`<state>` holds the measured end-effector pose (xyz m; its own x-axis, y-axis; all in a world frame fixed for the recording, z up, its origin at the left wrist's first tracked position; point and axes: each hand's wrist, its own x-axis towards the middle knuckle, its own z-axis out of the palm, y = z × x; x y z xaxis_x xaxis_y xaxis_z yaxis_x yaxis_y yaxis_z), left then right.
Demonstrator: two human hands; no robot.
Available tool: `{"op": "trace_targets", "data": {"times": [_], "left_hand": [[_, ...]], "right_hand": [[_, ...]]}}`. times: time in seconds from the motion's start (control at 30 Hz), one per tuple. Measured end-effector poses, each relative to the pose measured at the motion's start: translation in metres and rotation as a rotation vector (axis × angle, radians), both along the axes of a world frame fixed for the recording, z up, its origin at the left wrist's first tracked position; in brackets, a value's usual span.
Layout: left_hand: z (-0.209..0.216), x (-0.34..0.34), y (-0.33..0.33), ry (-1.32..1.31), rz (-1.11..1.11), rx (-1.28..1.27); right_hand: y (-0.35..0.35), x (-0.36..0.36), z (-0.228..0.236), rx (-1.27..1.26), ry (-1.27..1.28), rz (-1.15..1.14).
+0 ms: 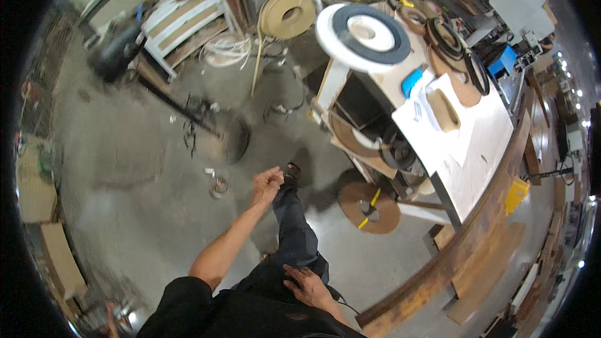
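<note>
both hands away from the brown roll, which sits ahead and to the right

and here we are, looking straight down: the left hand (268, 185) is out in front, fingers curled in and thumb drawn close to them. is anything pinched in there? can't tell from this angle. in the view it sits right beside the black shoe (292, 170), but hangs above floor level.

over to the right hand (308, 286), back near the body, fingers loosely spread, palm down, apparently resting on the dark trousers (295, 228) at the top of the leg. nothing shows in its grip.

now the key line in space: the brown roll (387, 222) is down by the floor, ahead and to the right of the right hand, and off to the right of the left hand, slightly nearer the body than that one. which hand is closer? it's on the right hand's side, but the gaps look much alike, so no clear call. being round, it has no long axis; the yellow strap (375, 198) gives the only direction, slanting across the middle from far right to near left. flat or leaning? can't say.

around it, the white table (488, 131) stands on the right, carrying a dark grey ring (357, 28), a blue tool (411, 82) and loose paper (447, 138). on the left hand's other side, there's a small round thing (219, 188) on the floor, with the black stand (181, 109) beyond it.
</note>
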<state>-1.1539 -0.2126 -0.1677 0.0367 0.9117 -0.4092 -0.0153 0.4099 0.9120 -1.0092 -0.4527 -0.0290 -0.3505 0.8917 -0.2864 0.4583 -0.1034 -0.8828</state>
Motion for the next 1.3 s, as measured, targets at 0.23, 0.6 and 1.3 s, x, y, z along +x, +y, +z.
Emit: {"op": "trace_targets", "data": {"times": [0.23,0.6,1.3], "left_hand": [[0.012,0.01,0.206,0.106,0.019,-0.275],[0.01,-0.002,0.55,0.067,0.013,-0.282],[0.09,0.434,1.258,-0.051,-0.692,0.112]], "right_hand": [[0.289,0.02,-0.002,0.156,-0.09,-0.033],[0.624,0.024,0.031,0.079,0.104,-0.138],[1.175,0.426,-0.044,0.336,0.68,-1.83]]}}
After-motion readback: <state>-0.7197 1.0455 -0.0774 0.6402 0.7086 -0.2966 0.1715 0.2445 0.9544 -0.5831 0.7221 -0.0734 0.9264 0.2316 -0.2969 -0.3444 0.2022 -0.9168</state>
